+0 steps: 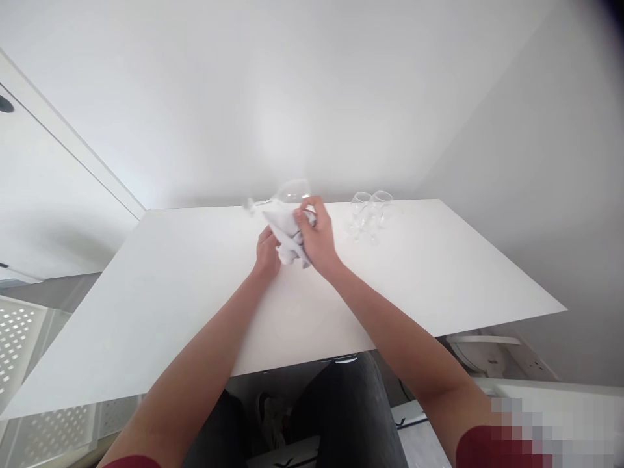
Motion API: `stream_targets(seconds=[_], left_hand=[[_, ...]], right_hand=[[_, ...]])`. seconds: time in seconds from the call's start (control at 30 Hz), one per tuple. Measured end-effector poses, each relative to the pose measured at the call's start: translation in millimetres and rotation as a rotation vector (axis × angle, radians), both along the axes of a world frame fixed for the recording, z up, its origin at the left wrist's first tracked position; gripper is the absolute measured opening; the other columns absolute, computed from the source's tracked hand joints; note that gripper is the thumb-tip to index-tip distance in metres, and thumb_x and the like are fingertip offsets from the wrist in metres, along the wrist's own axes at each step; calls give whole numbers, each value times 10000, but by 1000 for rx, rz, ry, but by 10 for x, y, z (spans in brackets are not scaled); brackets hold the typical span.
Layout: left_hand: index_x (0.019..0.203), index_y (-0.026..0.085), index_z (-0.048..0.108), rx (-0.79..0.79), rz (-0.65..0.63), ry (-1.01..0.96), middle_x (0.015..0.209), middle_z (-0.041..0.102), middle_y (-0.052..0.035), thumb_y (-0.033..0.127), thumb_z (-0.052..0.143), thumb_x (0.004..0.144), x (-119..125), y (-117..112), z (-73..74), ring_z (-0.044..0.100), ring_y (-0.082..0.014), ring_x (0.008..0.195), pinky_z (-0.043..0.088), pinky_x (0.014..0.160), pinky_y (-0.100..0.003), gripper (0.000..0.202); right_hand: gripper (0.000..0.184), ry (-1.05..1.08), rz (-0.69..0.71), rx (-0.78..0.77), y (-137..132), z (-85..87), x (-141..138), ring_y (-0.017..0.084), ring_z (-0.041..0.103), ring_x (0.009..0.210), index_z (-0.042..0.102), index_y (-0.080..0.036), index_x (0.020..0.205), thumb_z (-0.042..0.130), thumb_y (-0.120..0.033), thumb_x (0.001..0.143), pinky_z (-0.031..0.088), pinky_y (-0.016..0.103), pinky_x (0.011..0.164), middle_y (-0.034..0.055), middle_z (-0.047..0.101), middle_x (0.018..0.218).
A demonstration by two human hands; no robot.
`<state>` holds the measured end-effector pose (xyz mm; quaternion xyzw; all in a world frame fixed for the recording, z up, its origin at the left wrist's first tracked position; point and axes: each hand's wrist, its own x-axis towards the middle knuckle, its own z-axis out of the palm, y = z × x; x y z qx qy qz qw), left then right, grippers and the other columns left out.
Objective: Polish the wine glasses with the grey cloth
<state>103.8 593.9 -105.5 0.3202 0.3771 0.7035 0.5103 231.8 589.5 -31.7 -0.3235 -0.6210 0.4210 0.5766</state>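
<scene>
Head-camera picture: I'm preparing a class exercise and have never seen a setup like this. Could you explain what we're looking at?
There is no machine here, only a person's bare hands. The single picture comes from a camera worn on the head, looking forward and down, so you see roughly the wearer's view. The right hand grips a pale cloth against a stemmed glass held sideways. The left hand is at the cloth's other side, its fingers partly hidden. On the white table, to the right, stand at least two more stemmed glasses.
</scene>
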Motion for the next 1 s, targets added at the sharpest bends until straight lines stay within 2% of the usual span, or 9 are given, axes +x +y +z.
stream_targets(seconds=[0.1,0.17,0.23,0.33,0.53,0.7,0.8,0.9,1.0], left_hand=[[1144,228,748,131,-158,42,837,698,-18,197,716,784,18,-57,72,635,-178,797,510,715,-287,364],[1278,250,711,159,-216,44,969,737,-49,329,685,907,14,-76,109,666,-196,869,542,758,-305,380],[1252,269,686,165,-170,44,1126,753,-68,494,630,1001,12,-77,119,691,-203,941,567,792,-315,341],[1167,296,606,130,-118,29,1262,748,-63,631,650,994,25,-59,91,726,-219,1046,603,855,-341,380],[1332,350,554,102,-86,43,1392,719,-105,637,725,951,22,-36,47,742,-277,1194,628,953,-420,506],[1339,353,606,145,134,110,1460,674,-100,658,709,954,-46,-5,22,691,-286,1322,586,1030,-416,502],[1351,388,597,102,186,166,1463,664,-81,669,666,975,-68,3,-5,685,-269,1329,572,1007,-390,474],[1360,386,620,86,187,265,1430,676,-86,679,644,979,-67,-9,-16,696,-268,1285,568,954,-376,481],[1363,375,657,68,224,346,1410,678,-85,680,642,974,-63,-27,-6,696,-264,1244,562,901,-356,495]], right_hand=[[357,81,-30,-95,187,-267,221,135,455,641,510,-276,994,655,-602,982,400,251,609,-51,488,738],[384,111,42,-131,297,-432,246,128,446,634,519,-277,981,680,-626,966,394,240,596,-53,486,734],[389,128,126,-130,384,-552,226,122,448,642,533,-274,973,704,-623,956,402,236,607,-54,493,744],[392,132,209,-113,460,-652,195,122,470,670,551,-266,965,727,-616,944,421,238,632,-44,531,789],[416,-11,341,-59,447,-689,201,151,569,781,636,-239,974,725,-643,932,497,263,699,16,666,937],[618,179,350,-245,431,-642,271,155,598,598,561,-319,1400,727,-668,918,536,280,588,-41,645,755],[565,261,332,-380,470,-638,311,166,590,512,582,-305,1317,693,-692,920,510,279,506,-69,571,641],[524,342,394,-492,515,-645,317,168,581,533,612,-280,1267,566,-696,953,490,285,482,-35,613,710],[468,379,469,-516,552,-655,296,164,585,635,633,-252,1274,587,-529,900,509,280,542,-12,640,811]])
